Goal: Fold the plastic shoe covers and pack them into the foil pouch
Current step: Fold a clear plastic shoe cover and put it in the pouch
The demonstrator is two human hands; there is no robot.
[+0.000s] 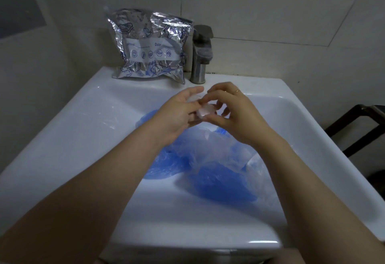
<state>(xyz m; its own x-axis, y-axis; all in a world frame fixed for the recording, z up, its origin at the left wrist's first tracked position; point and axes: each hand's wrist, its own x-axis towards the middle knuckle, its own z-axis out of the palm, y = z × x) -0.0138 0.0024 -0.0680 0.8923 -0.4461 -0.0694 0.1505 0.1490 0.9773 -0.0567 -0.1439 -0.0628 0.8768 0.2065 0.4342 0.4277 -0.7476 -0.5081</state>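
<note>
The foil pouch (149, 45) is standing upright at the far left of the sink (62, 122), leaning on the wall, just beside the faucet (201, 53). Blue shoe covers (210, 165) are lying crumpled in the basin, under both forearms. Above them, the left hand (179, 115) is holding its fingers nearly straight and supporting a small folded clear piece (205, 111). The right hand (233, 113) is pinching this piece with curled fingertips; a ring (237, 91) is sitting on one finger.
</note>
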